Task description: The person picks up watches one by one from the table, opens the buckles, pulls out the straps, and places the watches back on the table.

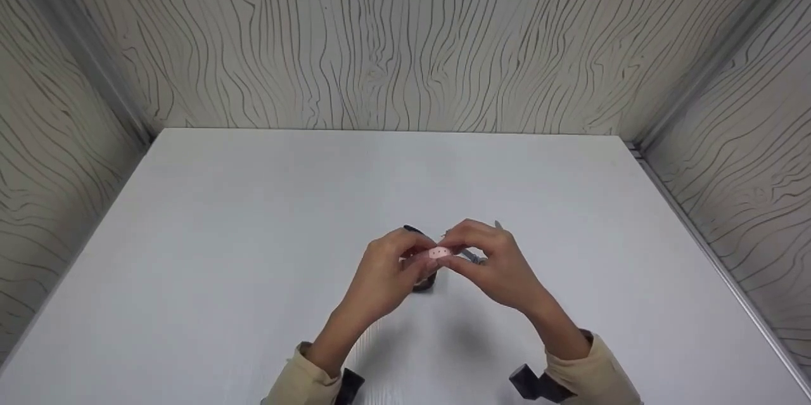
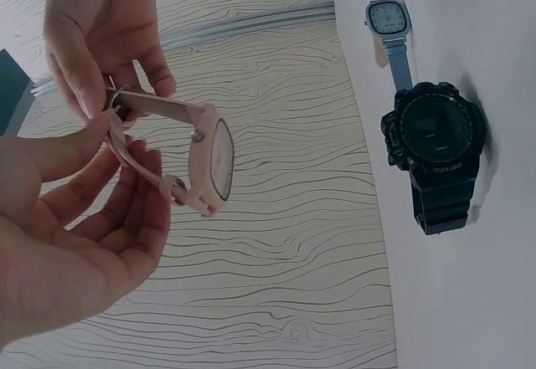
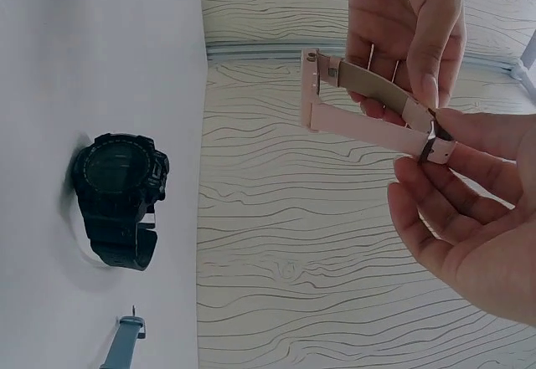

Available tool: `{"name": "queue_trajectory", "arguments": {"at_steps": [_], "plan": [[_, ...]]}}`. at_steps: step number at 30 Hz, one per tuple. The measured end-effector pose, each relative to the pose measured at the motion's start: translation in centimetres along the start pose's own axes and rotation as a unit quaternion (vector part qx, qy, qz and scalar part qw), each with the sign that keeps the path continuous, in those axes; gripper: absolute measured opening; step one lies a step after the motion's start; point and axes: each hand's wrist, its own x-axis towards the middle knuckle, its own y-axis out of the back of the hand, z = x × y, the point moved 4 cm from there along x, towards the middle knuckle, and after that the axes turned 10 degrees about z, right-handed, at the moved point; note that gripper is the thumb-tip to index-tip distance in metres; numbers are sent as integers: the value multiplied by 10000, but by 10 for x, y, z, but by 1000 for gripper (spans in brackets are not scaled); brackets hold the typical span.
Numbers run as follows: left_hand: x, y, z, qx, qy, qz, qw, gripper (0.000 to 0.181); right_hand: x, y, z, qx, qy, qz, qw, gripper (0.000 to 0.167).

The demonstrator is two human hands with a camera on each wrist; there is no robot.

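A pink wristwatch (image 2: 211,160) hangs in the air, its strap bent into a loop with the dial facing away from the hands. My left hand (image 1: 384,272) pinches the strap by the buckle, between thumb and fingers. On the same strap, my right hand (image 1: 500,265) holds the end at the dark metal buckle (image 3: 429,141). Small holes show in the strap end (image 1: 438,253) between the two hands in the head view. Whether the strap end sits fully in the buckle is hidden by the fingers.
A black chunky watch (image 2: 437,135) lies on the white table (image 1: 253,215) below the hands. Beside it is a small watch (image 2: 389,19) with a blue-grey strap. Wood-patterned panels (image 1: 374,37) wall the table in at the back and both sides.
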Motion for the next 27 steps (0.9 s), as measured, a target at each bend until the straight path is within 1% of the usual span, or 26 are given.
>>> {"name": "queue_trajectory", "arguments": {"at_steps": [5,11,14,18,21,24,27], "plan": [[0,0,-3,-167,133,30,9998,14,-1,0,0,57,134,55,9999,14],[-1,1,-4,-329,82,170,9993,12,-2,0,2,253,174,116,9995,17],[-1,2,-5,-354,58,174,9992,13,-3,0,4,619,8,121,9980,17],[-1,3,-7,-421,102,135,9990,14,-5,0,8,1159,-332,199,9925,17],[-2,3,-8,-449,139,111,9988,15,-6,0,10,1307,-608,250,9892,17],[-2,3,-8,-458,159,121,9988,15,-7,0,11,1411,-899,189,9857,15],[-2,3,-8,-381,144,177,9990,14,-5,0,9,1377,-977,44,9856,15]]}}
